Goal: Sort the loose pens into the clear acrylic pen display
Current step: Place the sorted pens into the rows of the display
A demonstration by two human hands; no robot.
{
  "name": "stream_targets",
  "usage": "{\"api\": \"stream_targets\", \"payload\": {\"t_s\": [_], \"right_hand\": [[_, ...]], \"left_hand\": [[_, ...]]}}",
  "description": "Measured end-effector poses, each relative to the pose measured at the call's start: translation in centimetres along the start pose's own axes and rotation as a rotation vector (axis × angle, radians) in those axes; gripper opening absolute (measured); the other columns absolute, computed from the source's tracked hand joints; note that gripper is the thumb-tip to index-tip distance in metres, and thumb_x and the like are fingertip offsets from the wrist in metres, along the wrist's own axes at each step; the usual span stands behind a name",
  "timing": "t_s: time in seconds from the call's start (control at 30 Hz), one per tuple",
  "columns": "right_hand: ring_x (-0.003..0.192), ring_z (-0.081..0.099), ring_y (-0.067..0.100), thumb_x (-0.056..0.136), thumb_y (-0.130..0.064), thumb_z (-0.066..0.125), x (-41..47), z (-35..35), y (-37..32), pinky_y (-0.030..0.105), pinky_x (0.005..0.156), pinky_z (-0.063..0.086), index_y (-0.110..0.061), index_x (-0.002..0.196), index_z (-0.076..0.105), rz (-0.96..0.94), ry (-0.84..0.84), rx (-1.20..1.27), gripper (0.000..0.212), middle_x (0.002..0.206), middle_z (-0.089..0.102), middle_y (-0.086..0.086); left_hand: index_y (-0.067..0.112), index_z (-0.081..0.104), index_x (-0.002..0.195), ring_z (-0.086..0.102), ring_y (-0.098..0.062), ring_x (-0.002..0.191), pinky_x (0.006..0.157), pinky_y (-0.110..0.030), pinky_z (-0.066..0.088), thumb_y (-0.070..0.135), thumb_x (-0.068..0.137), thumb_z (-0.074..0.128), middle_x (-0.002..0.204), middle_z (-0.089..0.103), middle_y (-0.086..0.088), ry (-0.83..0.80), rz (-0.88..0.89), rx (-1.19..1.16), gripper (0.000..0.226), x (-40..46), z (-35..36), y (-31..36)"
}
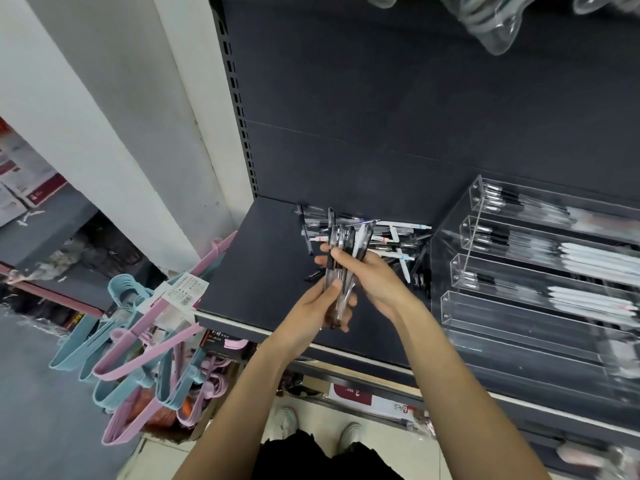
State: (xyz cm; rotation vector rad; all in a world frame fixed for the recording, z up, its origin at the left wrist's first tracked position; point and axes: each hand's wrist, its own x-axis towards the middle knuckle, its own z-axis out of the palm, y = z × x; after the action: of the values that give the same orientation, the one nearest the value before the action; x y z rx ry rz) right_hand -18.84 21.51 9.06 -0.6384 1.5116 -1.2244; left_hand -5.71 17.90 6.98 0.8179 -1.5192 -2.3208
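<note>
left hand (pixel 317 308) grips bundle of pens (pixel 341 271) near its lower end | right hand (pixel 372 277) wraps bundle's middle | loose pens (pixel 391 242) on shelf (pixel 263 271) just beyond | acrylic display (pixel 540 289) right

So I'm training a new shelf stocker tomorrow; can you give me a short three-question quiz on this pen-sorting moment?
1. True or false: both hands hold the bundle of pens.
2. Where does the loose pile of pens lie relative to the clear acrylic pen display? A) to its left on the dark shelf B) inside its lowest tray C) on the floor
3. Fill in: the hangers below the shelf's left end are pink and ____.

Key: 1 true: the left hand and right hand both grip it. 2 A. 3 blue.
</note>
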Motion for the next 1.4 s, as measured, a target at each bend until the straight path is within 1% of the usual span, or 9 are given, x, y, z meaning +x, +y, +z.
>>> {"api": "stream_targets", "payload": {"t_s": [0.07,0.23,0.37,0.53,0.8,0.93,1.2,1.33,1.4], "right_hand": [[0.044,0.051,0.010,0.095,-0.028,0.054,-0.3,0.1,0.2,0.018,0.035,0.035,-0.014,0.114,0.064,-0.003,0.012,0.055,0.026,0.103,0.072,0.003],[0.071,0.065,0.013,0.093,-0.025,0.057,-0.5,0.2,0.7,0.023,0.062,0.052,-0.011,0.099,0.067,-0.052,0.104,0.086,0.018,0.088,0.073,0.003],[0.076,0.067,0.021,0.091,-0.028,0.061,-0.6,0.4,1.4,0.032,0.067,0.053,-0.012,0.096,0.070,-0.034,0.130,0.015,0.019,0.092,0.074,0.008],[0.045,0.049,0.006,0.090,-0.040,0.059,-0.9,-0.3,0.7,0.016,0.048,0.039,-0.007,0.079,0.065,0.006,0.170,-0.211,0.035,0.054,0.056,-0.002],[0.093,0.062,0.023,0.088,-0.062,0.043,-0.4,0.7,1.3,0.037,0.083,0.049,-0.005,0.122,0.049,-0.108,0.452,-0.575,0.067,0.094,0.067,0.008],[0.096,0.061,0.025,0.088,-0.066,0.036,-0.9,1.0,1.4,0.040,0.085,0.048,-0.008,0.114,0.049,-0.081,0.583,-0.539,0.065,0.099,0.065,0.008],[0.046,0.041,0.012,0.086,-0.051,0.059,-3.4,-1.2,2.2,0.027,0.053,0.037,-0.027,0.053,0.042,-0.156,0.662,-0.347,0.044,0.045,0.040,-0.008],[0.052,0.047,0.013,0.083,-0.057,0.056,-4.4,-3.8,2.8,0.031,0.057,0.040,-0.004,0.071,0.062,-0.179,0.671,-0.416,0.055,0.058,0.059,0.009],[0.062,0.053,0.014,0.091,-0.055,0.043,-5.5,-5.5,2.9,0.030,0.064,0.042,-0.009,0.077,0.059,-0.155,0.613,-0.393,0.051,0.064,0.059,0.004]], "left_hand": [[0.012,0.057,0.113,0.060,-0.012,0.066,0.068,-0.029,0.054,0.026,0.102,0.035,0.086,0.067,-0.001,0.002,-0.016,-0.010,0.028,0.2,0.3,0.0],[0.009,0.061,0.110,0.071,-0.017,0.082,0.074,-0.029,0.058,0.023,0.101,0.037,0.091,0.074,-0.004,0.011,-0.024,-0.047,0.029,0.4,0.8,-0.2],[0.007,0.054,0.115,0.071,-0.019,0.079,0.072,-0.027,0.057,0.025,0.100,0.040,0.090,0.072,-0.009,0.055,-0.016,0.001,0.027,0.7,0.9,-0.4],[0.003,0.055,0.107,0.070,-0.017,0.065,0.061,-0.025,0.057,0.016,0.101,0.040,0.085,0.070,-0.005,0.017,0.015,0.037,0.021,0.6,0.8,-0.2],[0.015,0.054,0.096,0.057,-0.004,0.055,0.059,-0.019,0.049,0.022,0.103,0.037,0.061,0.060,0.004,0.111,-0.008,0.023,0.020,1.1,2.6,-0.5],[0.016,0.050,0.082,0.048,-0.006,0.052,0.057,-0.019,0.044,0.029,0.103,0.034,0.054,0.053,0.008,0.059,0.029,0.077,0.029,1.3,2.5,-1.0],[0.007,0.046,0.090,0.050,-0.008,0.054,0.058,-0.022,0.045,0.018,0.101,0.037,0.060,0.053,0.006,-0.185,0.083,0.305,0.018,1.6,2.4,-1.4],[0.004,0.048,0.094,0.054,-0.007,0.054,0.056,-0.021,0.047,0.022,0.100,0.038,0.059,0.056,0.003,-0.102,0.137,0.386,0.021,1.6,5.7,-2.2],[0.005,0.049,0.093,0.051,-0.007,0.051,0.052,-0.020,0.044,0.021,0.101,0.038,0.061,0.053,0.002,-0.010,0.127,0.298,0.021,2.0,8.1,-2.7]]}}
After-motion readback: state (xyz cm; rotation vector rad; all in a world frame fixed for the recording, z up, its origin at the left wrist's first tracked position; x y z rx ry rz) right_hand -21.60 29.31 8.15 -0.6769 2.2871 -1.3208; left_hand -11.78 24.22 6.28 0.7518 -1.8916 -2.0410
